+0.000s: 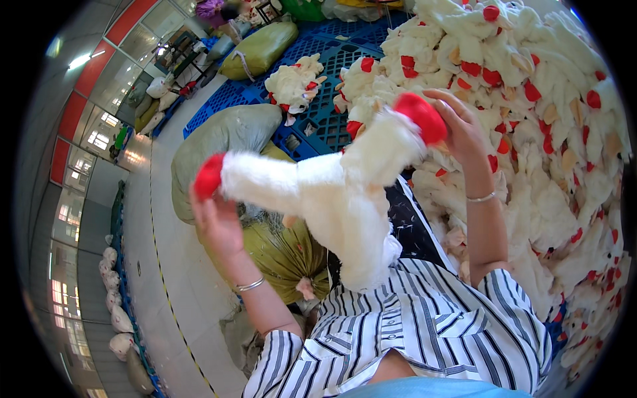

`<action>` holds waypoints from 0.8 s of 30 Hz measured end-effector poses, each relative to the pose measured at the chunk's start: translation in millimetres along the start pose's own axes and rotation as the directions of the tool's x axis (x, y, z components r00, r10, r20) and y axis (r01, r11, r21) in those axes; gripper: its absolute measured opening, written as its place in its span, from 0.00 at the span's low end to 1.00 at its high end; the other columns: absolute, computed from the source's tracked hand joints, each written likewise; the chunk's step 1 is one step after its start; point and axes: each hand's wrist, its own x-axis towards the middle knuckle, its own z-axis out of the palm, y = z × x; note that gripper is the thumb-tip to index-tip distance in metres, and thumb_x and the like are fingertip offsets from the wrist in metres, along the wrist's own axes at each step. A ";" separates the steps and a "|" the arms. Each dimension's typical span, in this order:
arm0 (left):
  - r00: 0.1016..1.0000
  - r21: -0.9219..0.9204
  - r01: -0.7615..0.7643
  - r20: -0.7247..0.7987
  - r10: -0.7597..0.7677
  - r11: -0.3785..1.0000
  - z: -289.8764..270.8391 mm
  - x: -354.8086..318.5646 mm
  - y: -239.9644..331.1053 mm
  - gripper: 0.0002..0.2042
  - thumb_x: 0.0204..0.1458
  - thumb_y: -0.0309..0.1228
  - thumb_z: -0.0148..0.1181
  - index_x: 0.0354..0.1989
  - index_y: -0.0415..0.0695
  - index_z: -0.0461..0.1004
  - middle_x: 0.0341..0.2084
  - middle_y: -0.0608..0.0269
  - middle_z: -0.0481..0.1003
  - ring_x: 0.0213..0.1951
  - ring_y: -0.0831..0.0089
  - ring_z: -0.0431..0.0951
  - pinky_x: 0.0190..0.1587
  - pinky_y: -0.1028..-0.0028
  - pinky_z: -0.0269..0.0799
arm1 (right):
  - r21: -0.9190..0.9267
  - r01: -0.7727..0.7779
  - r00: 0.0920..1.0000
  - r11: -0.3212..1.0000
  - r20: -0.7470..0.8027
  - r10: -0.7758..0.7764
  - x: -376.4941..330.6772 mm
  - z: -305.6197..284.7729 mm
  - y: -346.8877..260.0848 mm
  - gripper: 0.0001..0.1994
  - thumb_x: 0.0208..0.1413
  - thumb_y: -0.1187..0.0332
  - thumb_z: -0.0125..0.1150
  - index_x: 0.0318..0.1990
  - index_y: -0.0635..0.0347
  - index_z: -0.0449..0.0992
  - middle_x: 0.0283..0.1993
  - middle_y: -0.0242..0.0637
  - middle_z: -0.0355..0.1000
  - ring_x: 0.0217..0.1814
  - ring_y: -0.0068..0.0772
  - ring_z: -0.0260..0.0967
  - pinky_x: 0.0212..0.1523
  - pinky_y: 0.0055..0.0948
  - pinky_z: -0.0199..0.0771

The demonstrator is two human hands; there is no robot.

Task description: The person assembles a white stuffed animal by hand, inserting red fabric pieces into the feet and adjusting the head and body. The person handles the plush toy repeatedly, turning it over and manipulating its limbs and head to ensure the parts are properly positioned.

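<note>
Stretching white plush toy (332,192) between both hands, likely inspecting | left hand (215,222) fingers grasping red tip | right hand (461,129) fingers clenching other tip | heap of plush toys (551,132) right of it

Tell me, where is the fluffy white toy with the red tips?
In the head view's middle, the white plush toy is held up between the left hand and right hand, with the toy pile to its right.

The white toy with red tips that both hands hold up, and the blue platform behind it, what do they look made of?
White toy: likely plush synthetic fur, shaggy and matte, limp between the left hand and right hand. Blue platform: probably moulded plastic, judging by its rigid open grid.
</note>
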 end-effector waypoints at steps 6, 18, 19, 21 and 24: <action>0.584 0.418 0.694 0.151 -0.798 0.587 -27.7 -100.8 -136.7 0.35 0.56 0.40 0.60 0.67 0.34 0.53 0.59 0.55 0.66 0.56 0.67 0.70 0.57 0.69 0.69 | -0.454 -0.460 0.684 0.763 0.366 0.630 -67.1 7.1 131.8 0.25 0.60 0.50 0.57 0.52 0.65 0.72 0.43 0.41 0.74 0.43 0.34 0.75 0.37 0.36 0.82; 0.550 0.476 0.621 0.302 -0.779 0.623 -53.5 -177.7 -134.2 0.19 0.55 0.31 0.61 0.53 0.34 0.72 0.46 0.61 0.77 0.45 0.74 0.75 0.51 0.73 0.71 | -0.343 -0.406 0.879 0.847 0.106 0.464 -143.9 53.8 132.7 0.14 0.63 0.70 0.52 0.52 0.67 0.74 0.47 0.36 0.76 0.49 0.25 0.73 0.49 0.28 0.73; 0.605 0.367 0.644 0.293 -0.740 0.672 -53.4 -168.8 -131.9 0.17 0.57 0.29 0.58 0.53 0.35 0.72 0.45 0.61 0.77 0.45 0.73 0.76 0.51 0.71 0.71 | -0.193 -0.485 0.864 0.853 0.047 0.502 -135.5 53.7 129.8 0.13 0.63 0.70 0.51 0.52 0.66 0.74 0.47 0.35 0.76 0.50 0.23 0.71 0.51 0.26 0.71; 0.762 0.146 0.600 0.195 -0.618 0.786 -31.7 -161.0 -135.9 0.14 0.58 0.27 0.56 0.52 0.36 0.73 0.44 0.63 0.77 0.45 0.73 0.76 0.51 0.72 0.71 | -0.074 -0.366 0.930 0.927 -0.030 0.365 -128.6 74.7 122.7 0.14 0.65 0.68 0.51 0.53 0.66 0.73 0.46 0.31 0.75 0.49 0.19 0.69 0.49 0.24 0.70; 0.770 0.227 0.622 -0.003 -0.638 0.749 0.6 -166.7 -139.3 0.13 0.60 0.28 0.56 0.50 0.35 0.73 0.40 0.66 0.76 0.40 0.79 0.73 0.46 0.75 0.70 | -0.348 -0.253 0.939 0.903 0.136 0.316 -133.7 90.6 132.3 0.14 0.67 0.65 0.52 0.52 0.66 0.73 0.45 0.30 0.75 0.46 0.18 0.70 0.46 0.21 0.70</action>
